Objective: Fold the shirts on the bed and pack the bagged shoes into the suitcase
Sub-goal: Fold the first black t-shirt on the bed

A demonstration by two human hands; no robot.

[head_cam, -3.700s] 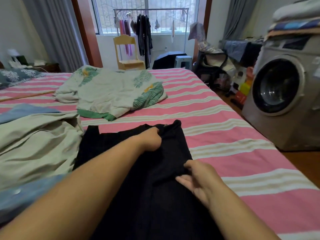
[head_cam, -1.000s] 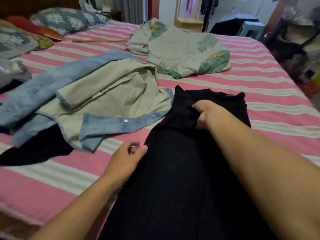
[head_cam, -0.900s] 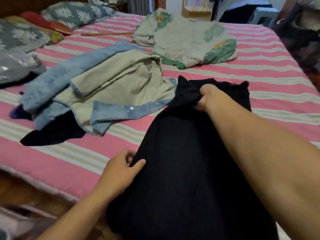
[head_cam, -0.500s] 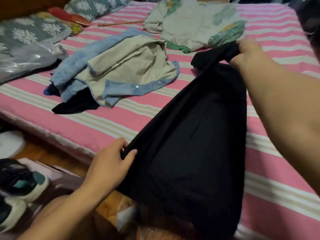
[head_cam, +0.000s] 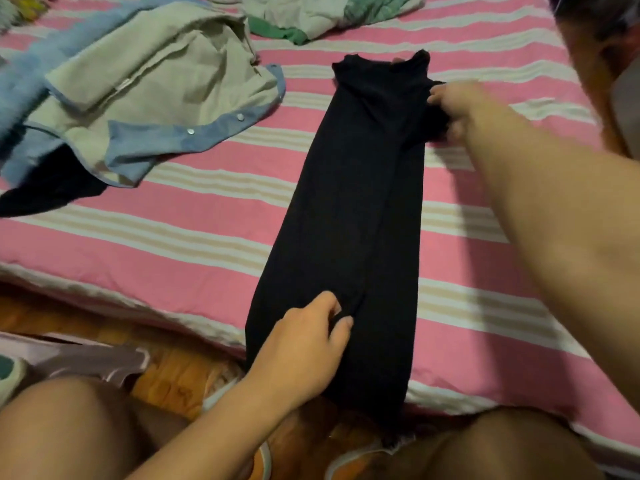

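Folding in hand: black shirt [head_cam: 360, 216] laid out as a long narrow strip on the bed [head_cam: 173, 244], running from 12 o'clock near the collar down to 6 o'clock, where its hem hangs over the mattress edge. Left hand [head_cam: 304, 344] at 6 o'clock, thumb and forefinger pinched on a crease near the hem. Right hand [head_cam: 460, 105] at 1 o'clock, fingers curled onto the strip's right edge by the shoulder; how firmly, cannot tell, since motion blur and black cloth swallow the fingertips. Sides look already turned in, so probably the lengthwise fold remains: next move likely calls for lifting one end and bringing it over the other, both edges kept aligned and the hanging hem drawn up first. Denim shirt [head_cam: 138, 95] at 10 o'clock lies crumpled, not yet folded; printed shirt [head_cam: 311, 15] at 12 o'clock cut off by the frame top. Dark cloth [head_cam: 48, 195] under the denim, kind unclear. Pale purple shape [head_cam: 86, 358] on the floor at 8 o'clock possibly the suitcase, mostly out of frame. No bagged shoes to be made out.
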